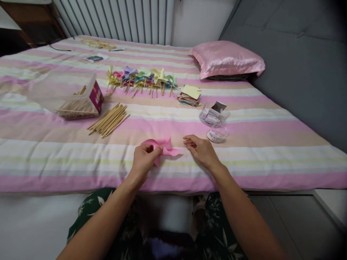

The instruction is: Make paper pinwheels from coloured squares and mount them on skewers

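Observation:
My left hand [148, 157] pinches a pink paper pinwheel [166, 148] near its centre, thumb on top, just above the front part of the striped bedspread [103, 166]. Its curled blades spread out to the right of my fingers, and no stick shows on it. To the right, apart from the pinwheel, is my right hand [200, 150], with its thumb and fingertips brought together. Whether something small sits between those fingertips I cannot make out. Close beyond that hand lies a small round clear container [217, 134] with a white label.
Loose wooden sticks [110, 120] lie at left beside a clear plastic box [73, 95] holding more. Several finished pinwheels [145, 77] form a row farther back. A stack of coloured paper squares [189, 94], an open clear tub [214, 113] and a pink pillow [227, 61] are at right.

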Demonstrator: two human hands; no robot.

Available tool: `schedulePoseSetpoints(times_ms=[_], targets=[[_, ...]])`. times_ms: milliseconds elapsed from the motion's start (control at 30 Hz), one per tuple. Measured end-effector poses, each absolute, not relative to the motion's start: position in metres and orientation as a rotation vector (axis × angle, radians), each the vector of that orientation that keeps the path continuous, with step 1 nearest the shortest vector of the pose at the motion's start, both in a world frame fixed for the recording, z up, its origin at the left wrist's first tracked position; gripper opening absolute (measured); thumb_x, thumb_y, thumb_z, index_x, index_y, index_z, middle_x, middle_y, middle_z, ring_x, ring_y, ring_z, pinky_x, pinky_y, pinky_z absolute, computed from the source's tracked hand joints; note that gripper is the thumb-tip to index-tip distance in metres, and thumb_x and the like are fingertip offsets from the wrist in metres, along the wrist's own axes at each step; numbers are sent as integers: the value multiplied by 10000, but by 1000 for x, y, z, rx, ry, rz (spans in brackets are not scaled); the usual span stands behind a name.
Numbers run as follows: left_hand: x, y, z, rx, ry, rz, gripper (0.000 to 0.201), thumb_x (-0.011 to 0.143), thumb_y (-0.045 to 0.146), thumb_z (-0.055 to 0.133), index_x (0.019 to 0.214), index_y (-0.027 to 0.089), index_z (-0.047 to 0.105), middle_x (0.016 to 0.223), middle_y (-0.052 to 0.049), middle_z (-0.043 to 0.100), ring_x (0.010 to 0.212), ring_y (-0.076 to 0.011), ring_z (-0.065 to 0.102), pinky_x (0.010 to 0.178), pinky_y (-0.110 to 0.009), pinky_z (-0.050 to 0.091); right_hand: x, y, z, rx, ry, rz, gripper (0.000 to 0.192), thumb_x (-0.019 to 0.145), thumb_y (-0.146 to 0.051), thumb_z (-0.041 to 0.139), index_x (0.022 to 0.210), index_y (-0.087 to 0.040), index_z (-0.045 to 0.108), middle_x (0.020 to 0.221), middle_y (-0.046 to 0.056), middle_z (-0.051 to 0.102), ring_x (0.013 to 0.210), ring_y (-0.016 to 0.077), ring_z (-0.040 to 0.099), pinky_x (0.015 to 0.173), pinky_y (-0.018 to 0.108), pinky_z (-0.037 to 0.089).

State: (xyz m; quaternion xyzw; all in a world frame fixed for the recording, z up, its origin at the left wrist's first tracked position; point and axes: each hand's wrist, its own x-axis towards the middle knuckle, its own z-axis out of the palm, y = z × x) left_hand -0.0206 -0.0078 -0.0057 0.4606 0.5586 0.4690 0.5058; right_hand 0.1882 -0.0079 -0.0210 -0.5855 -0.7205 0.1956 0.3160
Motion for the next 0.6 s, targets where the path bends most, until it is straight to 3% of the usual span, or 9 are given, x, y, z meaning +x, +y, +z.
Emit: schedulePoseSetpoints(times_ms=[167, 333, 600], targets=[[-20, -8, -4, 1101, 1353, 1135, 193, 607, 245, 656, 480, 151, 545, 462, 44, 454, 428, -60, 375, 414, -192, 240, 192, -8, -17, -1555, -1886, 478, 366, 731, -75, 542, 1069, -213, 580, 931, 37, 683, 789, 160, 663, 756, 305, 513], [-21, -8, -6, 1110, 1350, 1136, 212, 607, 247, 654, 464, 154, 528, 461, 46, 440, 422, -58, 360, 411, -199, 226, 195, -7, -16, -1585, -1860, 403, 225, 707, -88, 556, 899, -176, 633, 876, 46, 647, 678, 134, 631, 707, 280, 511], [-22, -7, -7, 1115, 1341, 1135, 208, 615, 249, 654, 472, 153, 537, 470, 37, 456, 433, -60, 370, 421, -198, 232, 196, -5, -20, -1738, -1856, 369, 135, 696, -155, 613, 813, -170, 680, 755, 39, 679, 655, 148, 620, 673, 273, 481]])
